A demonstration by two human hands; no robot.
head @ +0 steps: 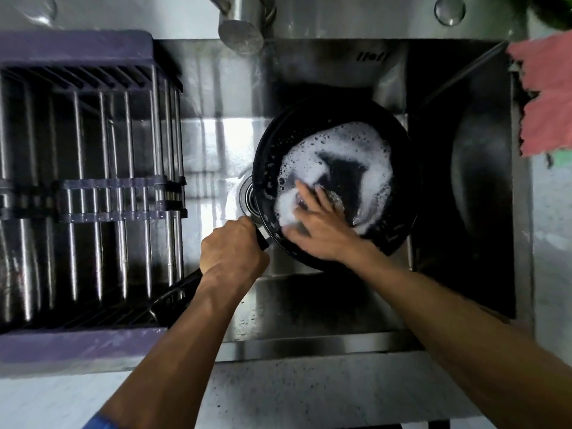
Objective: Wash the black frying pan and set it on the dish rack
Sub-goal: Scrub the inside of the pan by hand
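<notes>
Head view: black frying pan (337,181), tilted, its inside covered in white suds.

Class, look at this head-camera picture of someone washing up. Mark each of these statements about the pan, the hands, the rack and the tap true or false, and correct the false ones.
1. The left hand grips the handle of the black frying pan. True.
2. The pan sits on the dish rack. False: it is held over the sink, beside the rack.
3. White foam covers much of the pan's inside. True.
4. The right hand rests on the sink's rim. False: it is inside the pan, fingers spread on a scrubber amid the foam.
5. Water streams from the faucet. False: no stream shows below its spout.
</notes>
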